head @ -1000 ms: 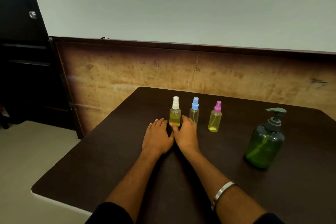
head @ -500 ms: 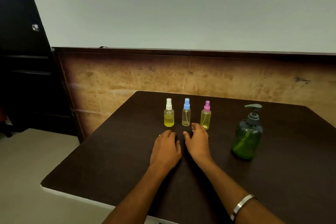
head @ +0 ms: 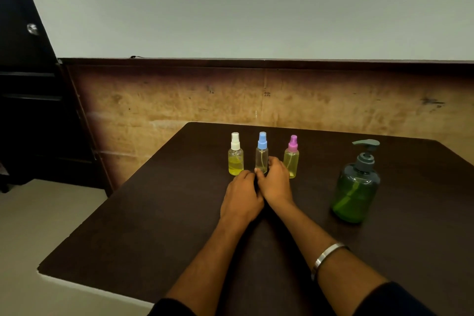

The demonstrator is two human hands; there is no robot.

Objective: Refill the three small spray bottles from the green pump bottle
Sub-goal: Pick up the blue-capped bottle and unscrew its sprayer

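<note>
Clear plastic, the blue-capped spray bottle [head: 262, 155] stands upright at the middle of the frame, its long axis vertical, nozzle seemingly facing the far wall; it is the middle of three in a row, with the white-capped bottle [head: 235, 155] to its left and the pink-capped bottle [head: 291, 158] to its right, all upright, all holding yellowish liquid. The right hand [head: 275, 182] lies just below it in the frame, thumb and fingers curling round its base, apparently starting to grasp it; the left hand [head: 242, 196] rests beside, fingers loosely curled near the white-capped bottle's foot, holding nothing. The right hand is the nearer, so the bottle lies straight ahead of it. The green pump bottle [head: 356, 187] stands apart at right of the frame, spout pointing left; all sit on the dark worktop [head: 154, 213].
</note>
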